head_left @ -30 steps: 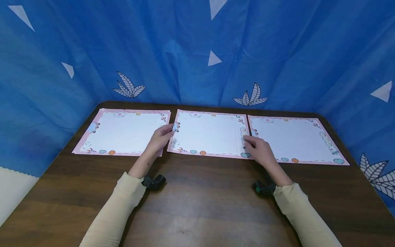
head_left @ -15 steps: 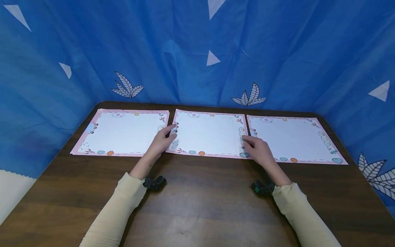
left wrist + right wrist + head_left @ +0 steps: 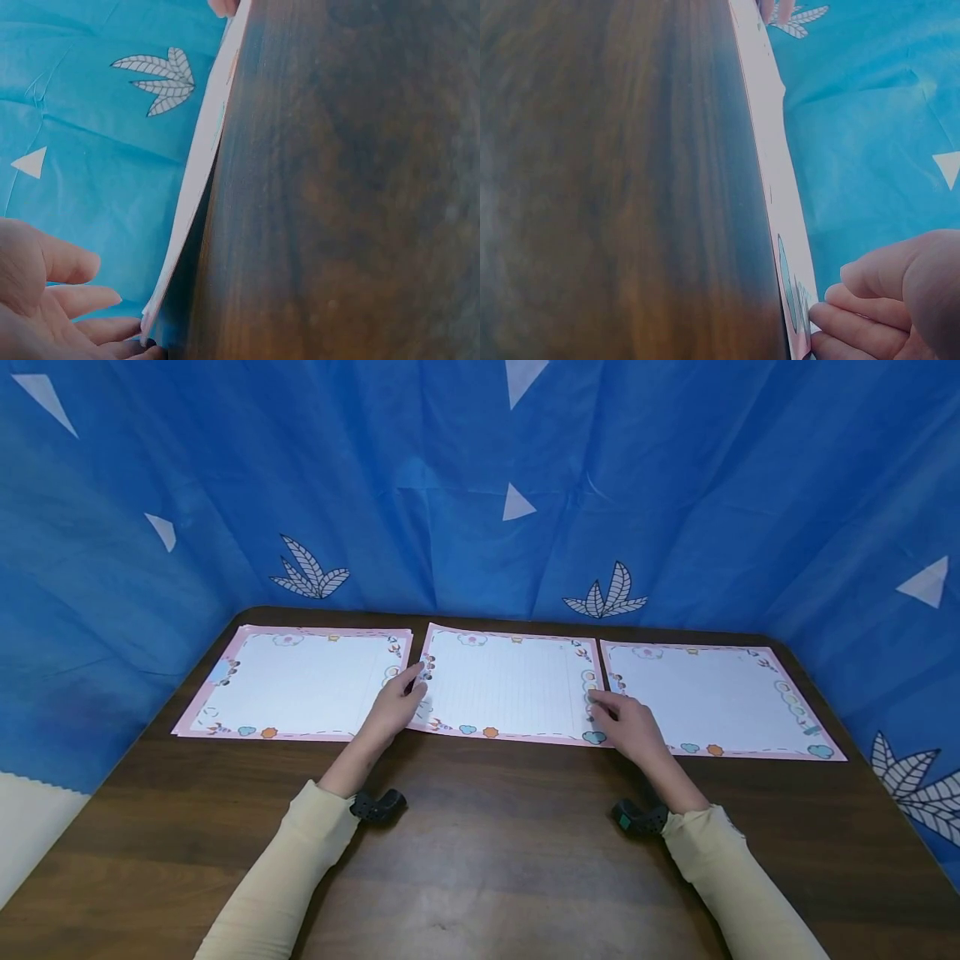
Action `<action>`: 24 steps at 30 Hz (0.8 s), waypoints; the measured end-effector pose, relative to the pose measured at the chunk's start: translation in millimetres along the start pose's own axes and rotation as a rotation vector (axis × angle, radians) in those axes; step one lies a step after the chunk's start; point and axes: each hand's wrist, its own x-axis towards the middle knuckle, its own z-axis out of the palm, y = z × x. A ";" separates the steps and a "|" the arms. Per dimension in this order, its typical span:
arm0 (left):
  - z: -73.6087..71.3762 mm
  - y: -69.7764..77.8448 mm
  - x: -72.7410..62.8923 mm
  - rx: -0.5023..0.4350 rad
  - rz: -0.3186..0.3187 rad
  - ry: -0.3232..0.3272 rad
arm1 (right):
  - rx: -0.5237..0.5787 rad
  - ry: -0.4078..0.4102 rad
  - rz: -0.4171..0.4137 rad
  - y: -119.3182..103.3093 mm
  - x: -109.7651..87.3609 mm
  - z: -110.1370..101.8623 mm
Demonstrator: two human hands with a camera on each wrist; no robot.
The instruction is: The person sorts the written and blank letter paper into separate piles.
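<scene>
Three spreads of white paper with pink cartoon borders lie in a row. The middle sheet (image 3: 502,685) has faint ruled lines. My left hand (image 3: 392,700) is at its left edge, thumb apart from the fingers. In the left wrist view the fingertips (image 3: 112,330) touch the paper's edge from the side, and that end is raised off the table. At the opposite edge is my right hand (image 3: 632,725). Its fingertips (image 3: 840,319) meet the sheet's border in the right wrist view, while the thumb stays away from the paper.
A left paper stack (image 3: 300,685) with slightly uneven edges lies beside my left hand. The right paper (image 3: 712,697) lies close to the middle one, partly behind my right hand. A blue curtain (image 3: 480,552) hangs behind the brown wooden table (image 3: 480,843).
My left thumb and fingers have parted from their pinch on the middle sheet's left edge. That edge now stands slightly higher. The right hand stays in place.
</scene>
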 end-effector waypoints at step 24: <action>8.0 5.0 0.5 0.125 -0.037 -0.014 | 0.003 -0.014 0.009 -0.9 0.2 -0.6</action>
